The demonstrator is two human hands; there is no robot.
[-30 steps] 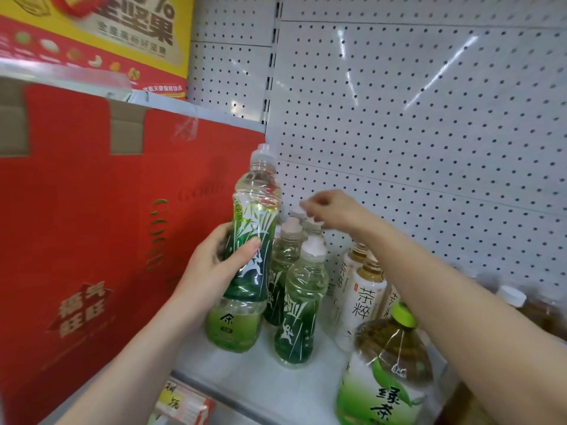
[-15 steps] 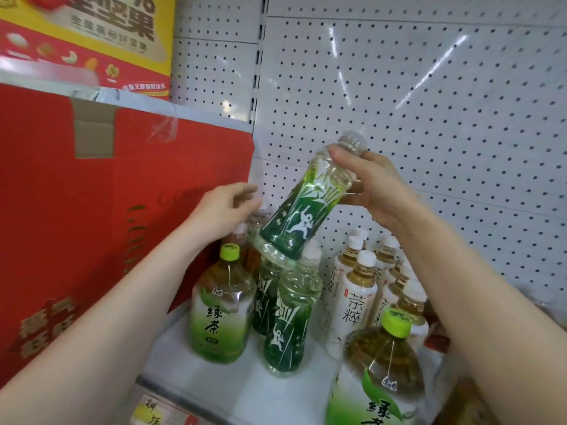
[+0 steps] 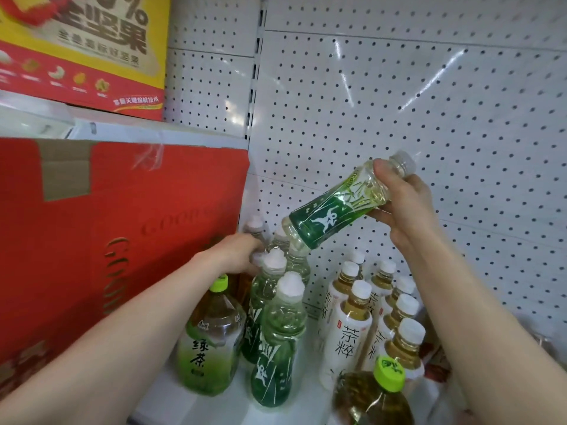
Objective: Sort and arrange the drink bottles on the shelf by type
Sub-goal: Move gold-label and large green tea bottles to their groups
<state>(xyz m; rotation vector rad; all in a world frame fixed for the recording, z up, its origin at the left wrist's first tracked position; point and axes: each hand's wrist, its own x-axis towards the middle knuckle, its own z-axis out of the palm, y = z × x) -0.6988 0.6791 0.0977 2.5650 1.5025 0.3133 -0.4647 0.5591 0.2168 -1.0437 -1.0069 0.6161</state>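
Head view is showing a person working at a white metal shelf (image 3: 190, 403) backed by white pegboard (image 3: 399, 102). The right hand (image 3: 402, 204) is clamping its fingers around the neck and shoulder of a clear plastic bottle with a dark green wrap and pale green drink (image 3: 337, 207), holding it tilted in the air, cap up to the right and base down to the left, just above the caps of the matching bottles; in my judgement the tilt is letting the base be steered down into a gap among its own kind. The left hand (image 3: 237, 256) is reaching deep between the red cardboard carton (image 3: 107, 240) and the row of green-wrapped bottles with white caps (image 3: 277, 335); its fingers are lying against bottles at the rear, but whether they are closed on one I cannot tell, the fingertips being hidden. It is probably shifting or steadying stock to open a place. A squat clear bottle of green tea with a lime cap (image 3: 210, 342) is standing just beside the green row on its left, and a second lime-capped bottle (image 3: 372, 397) is standing at the front right, so that type is sitting split. The white-labelled tea bottles with white caps (image 3: 346, 332) are standing grouped to the right, apart from the green row. Sorting is appearing part done.
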